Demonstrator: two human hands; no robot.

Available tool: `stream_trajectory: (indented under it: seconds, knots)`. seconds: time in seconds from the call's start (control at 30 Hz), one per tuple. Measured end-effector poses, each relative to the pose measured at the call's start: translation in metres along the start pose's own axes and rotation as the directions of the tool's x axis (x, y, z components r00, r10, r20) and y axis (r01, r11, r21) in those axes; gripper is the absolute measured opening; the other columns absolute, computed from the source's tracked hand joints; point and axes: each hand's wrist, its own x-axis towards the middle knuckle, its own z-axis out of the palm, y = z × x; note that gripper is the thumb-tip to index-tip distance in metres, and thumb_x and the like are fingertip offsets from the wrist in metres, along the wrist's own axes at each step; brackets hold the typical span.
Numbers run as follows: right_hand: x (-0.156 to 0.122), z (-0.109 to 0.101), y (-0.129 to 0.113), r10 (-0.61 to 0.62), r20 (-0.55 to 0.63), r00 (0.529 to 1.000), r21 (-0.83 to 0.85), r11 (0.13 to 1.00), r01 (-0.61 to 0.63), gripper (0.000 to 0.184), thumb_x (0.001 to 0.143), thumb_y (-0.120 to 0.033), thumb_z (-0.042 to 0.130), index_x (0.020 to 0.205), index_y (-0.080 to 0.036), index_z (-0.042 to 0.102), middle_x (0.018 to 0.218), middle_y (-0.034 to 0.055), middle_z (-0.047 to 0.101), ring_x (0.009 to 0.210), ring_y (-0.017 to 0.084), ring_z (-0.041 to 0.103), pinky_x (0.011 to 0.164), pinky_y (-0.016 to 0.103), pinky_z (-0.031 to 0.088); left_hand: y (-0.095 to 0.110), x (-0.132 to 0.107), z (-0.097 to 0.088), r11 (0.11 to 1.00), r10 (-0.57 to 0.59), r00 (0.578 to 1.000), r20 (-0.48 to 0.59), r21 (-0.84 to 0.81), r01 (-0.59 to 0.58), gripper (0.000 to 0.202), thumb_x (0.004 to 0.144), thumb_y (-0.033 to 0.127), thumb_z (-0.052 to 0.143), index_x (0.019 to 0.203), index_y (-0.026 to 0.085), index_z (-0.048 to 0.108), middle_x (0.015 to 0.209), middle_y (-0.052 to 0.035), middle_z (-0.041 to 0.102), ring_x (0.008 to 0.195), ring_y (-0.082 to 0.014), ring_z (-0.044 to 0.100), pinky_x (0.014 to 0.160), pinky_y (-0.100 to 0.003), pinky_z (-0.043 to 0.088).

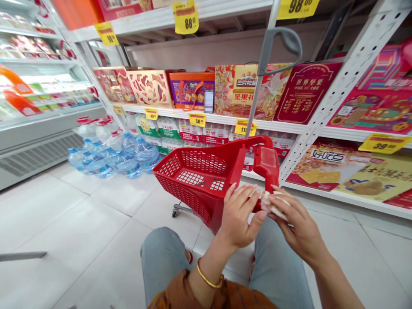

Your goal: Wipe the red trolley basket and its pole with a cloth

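Note:
A red plastic shopping cart (206, 167) stands tilted in front of my knees, its perforated basket facing left. My left hand (240, 210) lies over the cart's near end, fingers stretched out and thumb apart, holding nothing. Pinched in my right hand (298, 219) is a crumpled whitish cloth (278, 206), partly covered by the fingers. The cloth is beside the lower part of the cart's red handle (268, 161); whether it presses on the handle I cannot tell. The cart's grey pole (257, 94) rises behind, with a grey loop grip (283, 47) at its upper part.
Behind the cart, white shelves (199, 115) hold gift boxes (246, 88) and packs of bottled water (193, 131). Large water bottles (119, 156) stand on the tiled floor (93, 223) at left. A refrigerated display (38, 133) is farther left, and snack boxes (350, 171) sit low at right.

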Motion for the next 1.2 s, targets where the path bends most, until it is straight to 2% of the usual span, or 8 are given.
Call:
stream_trajectory:
  seconds: [0.1, 0.23, 0.4, 0.53, 0.63, 0.77, 0.93, 1.2]
  knots:
    - [0.001, -0.014, 0.005, 0.012, -0.003, 1.000, 0.026, 1.000, -0.011, 0.030, 0.088, -0.019, 0.057, 0.117, -0.026, 0.059, 0.109, 0.0071, 0.065, 0.113, 0.023, 0.059, 0.099, 0.043, 0.049, 0.001, -0.002, 0.012, 1.000, -0.016, 1.000, 0.013, -0.017, 0.017, 0.050, 0.099, 0.046, 0.026, 0.127, 0.016, 0.055, 0.127, -0.0090, 0.063, 0.122, -0.0211, 0.053, 0.112, -0.041, 0.025]
    - [0.012, -0.029, 0.004, 0.024, 0.067, 0.997, 0.061, 0.998, -0.029, 0.013, 0.088, -0.019, 0.056, 0.098, -0.023, 0.063, 0.096, 0.0057, 0.065, 0.101, 0.021, 0.061, 0.093, 0.038, 0.050, -0.003, -0.005, 0.020, 1.000, 0.002, 1.000, -0.015, -0.025, -0.002, 0.052, 0.099, 0.047, 0.024, 0.127, 0.016, 0.055, 0.123, -0.0080, 0.065, 0.120, -0.0208, 0.054, 0.110, -0.038, 0.026]
    - [0.030, -0.020, 0.001, 0.048, 0.057, 0.997, 0.025, 0.998, -0.049, 0.007, 0.085, -0.019, 0.055, 0.082, -0.020, 0.061, 0.102, 0.0088, 0.057, 0.104, 0.022, 0.057, 0.085, 0.036, 0.050, -0.003, -0.005, 0.024, 0.999, 0.022, 0.998, -0.051, -0.031, -0.023, 0.052, 0.099, 0.046, 0.023, 0.124, 0.015, 0.056, 0.118, -0.0085, 0.067, 0.115, -0.0207, 0.057, 0.105, -0.036, 0.030]
    - [0.027, -0.001, -0.004, 0.048, -0.033, 0.998, -0.008, 0.999, -0.048, 0.008, 0.084, -0.020, 0.054, 0.089, -0.019, 0.060, 0.114, 0.0119, 0.053, 0.111, 0.027, 0.053, 0.094, 0.046, 0.046, -0.002, -0.006, 0.027, 0.999, 0.034, 0.997, -0.074, -0.010, -0.035, 0.051, 0.099, 0.046, 0.023, 0.125, 0.015, 0.056, 0.117, -0.0094, 0.067, 0.115, -0.0216, 0.057, 0.102, -0.037, 0.032]
    - [0.018, 0.014, -0.006, 0.062, -0.143, 0.988, -0.056, 0.996, -0.071, 0.018, 0.084, -0.019, 0.057, 0.101, -0.019, 0.062, 0.116, 0.0124, 0.056, 0.111, 0.027, 0.054, 0.093, 0.047, 0.047, -0.001, -0.007, 0.029, 1.000, 0.024, 0.994, -0.109, -0.015, -0.026, 0.048, 0.099, 0.041, 0.023, 0.121, 0.015, 0.057, 0.115, -0.0096, 0.068, 0.113, -0.0214, 0.058, 0.101, -0.037, 0.032]
    - [0.011, 0.029, 0.000, 0.007, -0.258, 0.966, -0.068, 0.997, -0.025, 0.024, 0.081, -0.013, 0.063, 0.103, -0.022, 0.065, 0.111, 0.0093, 0.063, 0.111, 0.026, 0.059, 0.095, 0.046, 0.050, 0.000, -0.005, 0.029, 0.998, 0.008, 0.991, -0.137, -0.055, -0.016, 0.043, 0.099, 0.035, 0.026, 0.115, 0.015, 0.060, 0.110, -0.0093, 0.070, 0.109, -0.0209, 0.060, 0.098, -0.037, 0.034]
    - [0.016, 0.029, 0.014, -0.068, -0.262, 0.963, 0.015, 0.997, 0.075, 0.025, 0.079, -0.010, 0.064, 0.101, -0.023, 0.067, 0.102, 0.0067, 0.067, 0.107, 0.025, 0.063, 0.095, 0.048, 0.052, 0.000, 0.001, 0.026, 0.994, -0.004, 0.989, -0.148, -0.107, -0.012, 0.033, 0.096, 0.033, 0.036, 0.106, 0.017, 0.063, 0.102, -0.0075, 0.072, 0.102, -0.0199, 0.063, 0.095, -0.036, 0.036]
    - [0.024, 0.032, 0.038, 0.098, -0.300, 0.949, 0.203, 0.978, -0.037, 0.012, 0.083, -0.018, 0.061, 0.089, -0.023, 0.071, 0.098, 0.0055, 0.071, 0.106, 0.026, 0.065, 0.094, 0.050, 0.052, -0.005, 0.004, 0.027, 0.992, -0.017, 0.973, -0.231, -0.128, -0.013, 0.023, 0.095, 0.028, 0.046, 0.104, 0.021, 0.067, 0.098, -0.0035, 0.074, 0.095, -0.0176, 0.066, 0.091, -0.035, 0.039]
